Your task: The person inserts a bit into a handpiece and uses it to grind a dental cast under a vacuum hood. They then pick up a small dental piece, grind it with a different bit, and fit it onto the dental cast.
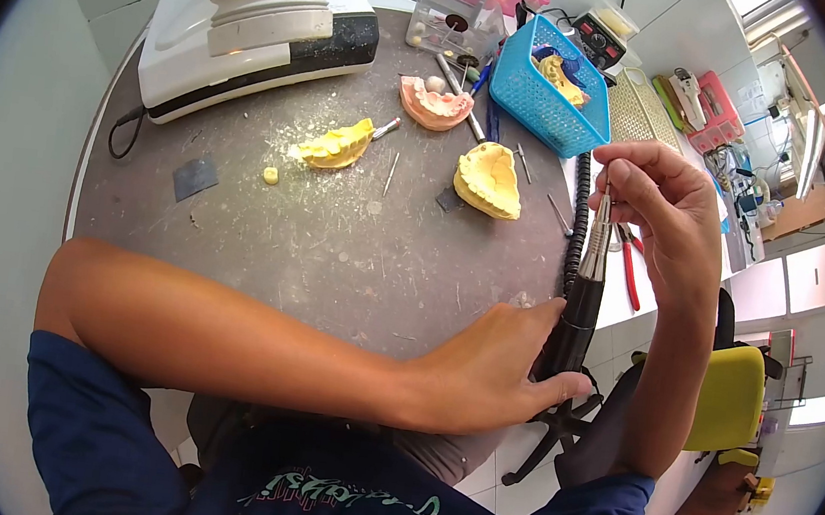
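My left hand is wrapped round the black body of a handpiece, which stands nearly upright at the table's right edge. At its metal tip, my right hand pinches a thin bit between thumb and index finger. Left of the hands, a yellow dental cast lies on the grey table. A pink and white dental cast sits behind it. Farther left, a yellow cast piece lies amid pale dust, with a small yellow tooth-like block close by.
A white machine with a ribbed hose stands at the back left. A blue basket holds another cast at the back right. Red-handled pliers lie beyond the handpiece. A dark square rests on the table's left side.
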Demonstrator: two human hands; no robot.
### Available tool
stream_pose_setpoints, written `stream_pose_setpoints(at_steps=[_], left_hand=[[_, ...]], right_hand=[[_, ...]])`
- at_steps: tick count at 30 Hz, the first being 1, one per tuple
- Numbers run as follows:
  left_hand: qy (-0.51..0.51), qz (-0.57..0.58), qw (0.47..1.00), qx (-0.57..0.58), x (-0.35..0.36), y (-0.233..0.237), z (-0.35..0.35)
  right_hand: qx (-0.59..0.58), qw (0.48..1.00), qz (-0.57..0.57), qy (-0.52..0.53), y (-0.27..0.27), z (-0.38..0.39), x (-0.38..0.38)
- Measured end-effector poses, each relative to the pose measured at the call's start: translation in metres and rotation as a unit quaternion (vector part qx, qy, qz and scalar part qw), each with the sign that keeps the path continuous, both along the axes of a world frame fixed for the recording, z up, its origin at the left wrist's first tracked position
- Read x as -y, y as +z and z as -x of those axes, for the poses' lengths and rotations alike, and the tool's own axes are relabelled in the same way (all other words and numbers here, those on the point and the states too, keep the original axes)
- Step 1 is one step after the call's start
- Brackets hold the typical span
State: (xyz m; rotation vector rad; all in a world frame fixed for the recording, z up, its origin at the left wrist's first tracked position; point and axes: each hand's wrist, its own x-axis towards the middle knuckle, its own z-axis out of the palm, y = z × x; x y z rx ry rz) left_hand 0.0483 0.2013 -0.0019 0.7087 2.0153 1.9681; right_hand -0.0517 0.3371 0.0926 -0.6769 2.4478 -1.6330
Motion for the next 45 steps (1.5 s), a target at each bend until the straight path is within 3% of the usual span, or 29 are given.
stream_pose_setpoints(at_steps=[8, 15, 17, 21, 23, 25, 27, 30, 33, 35, 36, 37, 39, 40, 41, 42, 43, 44, 45], left_hand=[[-0.007, -0.051, 0.998, 0.034, 0.000, 0.000, 0.001], [-0.010, -0.024, 0.997, 0.070, -0.001, -0.001, 0.003], [-0.008, -0.125, 0.988, 0.093, -0.004, -0.005, 0.003], [0.002, -0.147, 0.981, 0.126, -0.006, -0.006, 0.005], [-0.003, -0.105, 0.984, 0.144, -0.001, -0.001, 0.006], [0.015, -0.100, 0.981, 0.164, 0.007, 0.010, 0.004], [0.029, -0.093, 0.978, 0.183, 0.007, 0.008, 0.003], [0.086, -0.131, 0.987, 0.028, -0.005, -0.009, 0.001], [0.075, -0.136, 0.987, 0.038, -0.002, -0.007, -0.003], [0.071, -0.126, 0.989, 0.038, 0.002, -0.004, -0.002], [0.066, -0.115, 0.990, 0.040, 0.004, -0.003, -0.002], [0.069, -0.114, 0.990, 0.041, 0.001, -0.005, -0.003], [0.096, -0.212, 0.971, -0.046, -0.003, -0.009, -0.002], [0.099, -0.210, 0.971, -0.048, 0.001, -0.006, -0.001], [0.078, -0.169, 0.971, -0.149, 0.005, -0.004, 0.004], [0.055, -0.124, 0.959, -0.248, 0.010, -0.002, 0.008], [0.055, -0.120, 0.960, -0.249, 0.015, 0.001, 0.009], [0.023, -0.053, 0.935, -0.350, 0.019, 0.002, 0.010], [-0.010, 0.014, 0.895, -0.446, 0.021, 0.003, 0.011]], right_hand=[[0.001, 1.000, -0.018, 0.001, -0.003, 0.003, 0.003], [0.006, 0.999, -0.040, -0.003, -0.008, 0.011, 0.009], [0.000, 0.999, -0.038, -0.019, -0.009, 0.010, 0.011], [-0.053, 0.994, -0.065, -0.072, -0.010, -0.001, 0.001], [-0.074, 0.954, -0.283, -0.067, -0.008, -0.015, -0.005], [-0.145, 0.925, -0.351, -0.035, -0.011, -0.035, 0.002], [-0.146, 0.927, -0.342, -0.057, -0.014, -0.046, 0.010], [-0.157, 0.913, -0.366, -0.088, -0.011, -0.056, 0.018], [-0.206, 0.908, -0.357, -0.080, -0.013, -0.057, 0.012], [-0.108, 0.964, -0.239, -0.045, -0.013, -0.056, 0.005], [-0.179, 0.966, -0.177, -0.056, -0.024, -0.060, 0.006], [-0.179, 0.967, -0.176, -0.054, -0.028, -0.070, 0.003], [-0.363, 0.909, -0.121, -0.166, -0.034, -0.094, -0.009], [-0.258, 0.959, -0.054, -0.104, -0.039, -0.110, -0.020], [-0.148, 0.988, 0.015, -0.040, -0.044, -0.121, -0.028], [-0.139, 0.989, 0.049, -0.014, -0.051, -0.126, -0.020], [-0.139, 0.989, 0.053, -0.014, -0.051, -0.130, -0.024], [0.009, 0.976, 0.208, -0.064, -0.053, -0.136, -0.030], [0.157, 0.916, 0.353, -0.110, -0.054, -0.140, -0.034]])
